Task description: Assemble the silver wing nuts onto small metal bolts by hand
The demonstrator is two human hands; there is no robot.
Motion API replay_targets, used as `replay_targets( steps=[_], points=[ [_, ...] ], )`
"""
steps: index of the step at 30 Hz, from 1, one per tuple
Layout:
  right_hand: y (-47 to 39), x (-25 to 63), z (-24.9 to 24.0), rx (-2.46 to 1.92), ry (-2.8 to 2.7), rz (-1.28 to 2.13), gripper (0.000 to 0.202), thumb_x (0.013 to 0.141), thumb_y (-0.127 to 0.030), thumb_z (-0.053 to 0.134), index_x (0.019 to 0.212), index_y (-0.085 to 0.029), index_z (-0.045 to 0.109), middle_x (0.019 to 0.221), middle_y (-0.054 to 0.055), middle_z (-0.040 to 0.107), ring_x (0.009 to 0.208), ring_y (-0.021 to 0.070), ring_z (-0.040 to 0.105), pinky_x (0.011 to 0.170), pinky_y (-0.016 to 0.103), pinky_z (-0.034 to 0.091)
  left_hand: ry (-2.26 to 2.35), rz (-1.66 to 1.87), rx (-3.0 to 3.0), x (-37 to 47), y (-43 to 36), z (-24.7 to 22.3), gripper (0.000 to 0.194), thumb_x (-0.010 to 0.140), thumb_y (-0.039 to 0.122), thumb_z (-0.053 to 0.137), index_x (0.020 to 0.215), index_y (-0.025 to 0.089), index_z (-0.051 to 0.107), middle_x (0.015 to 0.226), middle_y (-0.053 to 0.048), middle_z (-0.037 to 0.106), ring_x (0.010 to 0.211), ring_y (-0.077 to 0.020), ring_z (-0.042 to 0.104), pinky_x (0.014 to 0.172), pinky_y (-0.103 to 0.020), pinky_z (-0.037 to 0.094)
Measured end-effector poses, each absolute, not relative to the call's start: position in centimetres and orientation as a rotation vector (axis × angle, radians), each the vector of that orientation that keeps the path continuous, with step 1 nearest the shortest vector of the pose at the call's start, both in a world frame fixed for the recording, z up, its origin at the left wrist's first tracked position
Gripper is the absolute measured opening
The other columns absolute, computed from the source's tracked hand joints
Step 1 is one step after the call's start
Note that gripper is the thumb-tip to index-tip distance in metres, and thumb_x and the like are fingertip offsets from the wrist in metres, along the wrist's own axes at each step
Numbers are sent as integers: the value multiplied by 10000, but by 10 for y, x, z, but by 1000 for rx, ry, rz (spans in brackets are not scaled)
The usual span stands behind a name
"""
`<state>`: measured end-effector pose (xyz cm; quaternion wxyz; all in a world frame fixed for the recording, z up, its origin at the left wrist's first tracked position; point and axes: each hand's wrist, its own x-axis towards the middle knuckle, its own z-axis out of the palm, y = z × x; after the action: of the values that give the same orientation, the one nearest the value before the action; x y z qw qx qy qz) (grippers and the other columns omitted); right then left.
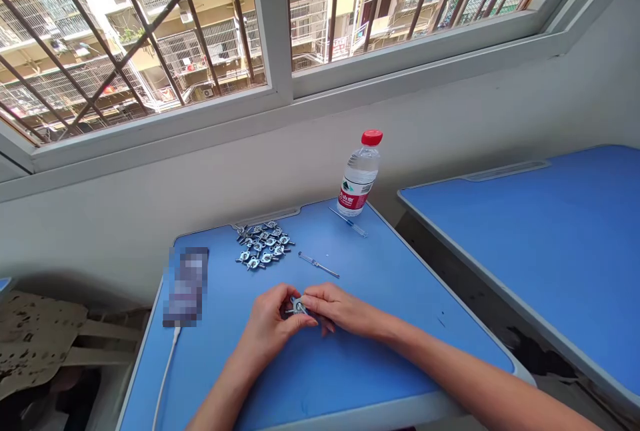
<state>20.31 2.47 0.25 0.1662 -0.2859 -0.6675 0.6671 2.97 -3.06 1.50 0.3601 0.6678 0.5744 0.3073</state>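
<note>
Between my two hands, just above the blue desk point(380, 364), is a small silvery metal fitting point(299, 307) with a plate and a pin. My left hand point(274, 319) is closed around its left side, thumb along the near edge. The fingers of my right hand point(340, 310) pinch it from the right, and they hide part of it. Beyond my hands lies a pile of similar metal fittings point(263, 244). A small screwdriver point(319, 264) with a clear handle rests right of the pile. Another slim screwdriver point(349, 222) lies farther back.
A water bottle point(359, 174) with a red cap stands at the desk's back right corner. On the left is a blurred phone point(187, 286) with a white cable point(167, 371). A second blue desk point(540, 231) stands to the right. Behind is a barred window point(277, 24).
</note>
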Motion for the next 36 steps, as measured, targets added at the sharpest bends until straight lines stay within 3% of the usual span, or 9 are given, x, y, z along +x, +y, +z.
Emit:
replay_targets(
  steps=[4,9,12,15,18,25,29,36],
  points=[
    [24,202,1,-720,-1865,1977,534,839,-677,472,628,-187,449,513,-57,413,454,91,435,508,234,446,1486,796,1731,28,-31,18,322,766,471,677,826,162,606,612,60,438,573,-107,373,530,-218,297],
    [26,205,5,-769,-1840,1964,570,814,-746,429,664,-196,422,571,-60,387,450,88,407,510,258,449,1386,780,1709,25,-31,28,175,805,266,634,949,173,672,728,15,586,680,-134,486,633,-222,386],
    [26,211,12,-820,-2109,1613,541,888,-685,361,677,-191,422,608,-37,416,520,104,415,519,244,373,1380,784,1721,24,-32,30,168,833,217,580,958,179,685,734,14,610,676,-132,500,650,-223,389],
    [25,214,15,-852,-2378,1145,469,898,-591,450,665,-185,425,621,-24,454,562,110,373,528,247,268,1385,742,1753,23,-32,28,185,839,190,557,968,182,690,716,19,608,660,-129,507,634,-219,376],
    [24,215,14,-848,-2492,960,408,915,-501,473,665,-181,429,618,-21,473,558,107,346,537,253,236,1395,687,1794,22,-33,25,199,846,186,554,991,176,689,666,28,590,628,-128,505,607,-217,358],
    [27,219,15,-675,-2482,1171,406,976,-411,322,652,-183,410,615,-21,426,579,114,359,561,245,274,1324,640,1883,20,-32,28,200,848,175,598,1016,199,704,730,9,654,680,-145,560,662,-221,391],
    [29,220,16,-680,-2351,1465,425,959,-454,354,659,-177,473,584,-27,430,563,112,398,546,228,314,1304,634,1973,19,-33,30,205,868,170,595,1013,239,722,776,4,690,726,-157,591,701,-225,404],
    [28,220,16,-704,-2320,1554,421,954,-458,370,685,-168,513,577,-30,444,540,110,440,539,224,338,1273,632,2061,18,-34,30,237,891,151,581,1045,274,714,845,13,719,775,-162,610,741,-228,417]
  ],
)
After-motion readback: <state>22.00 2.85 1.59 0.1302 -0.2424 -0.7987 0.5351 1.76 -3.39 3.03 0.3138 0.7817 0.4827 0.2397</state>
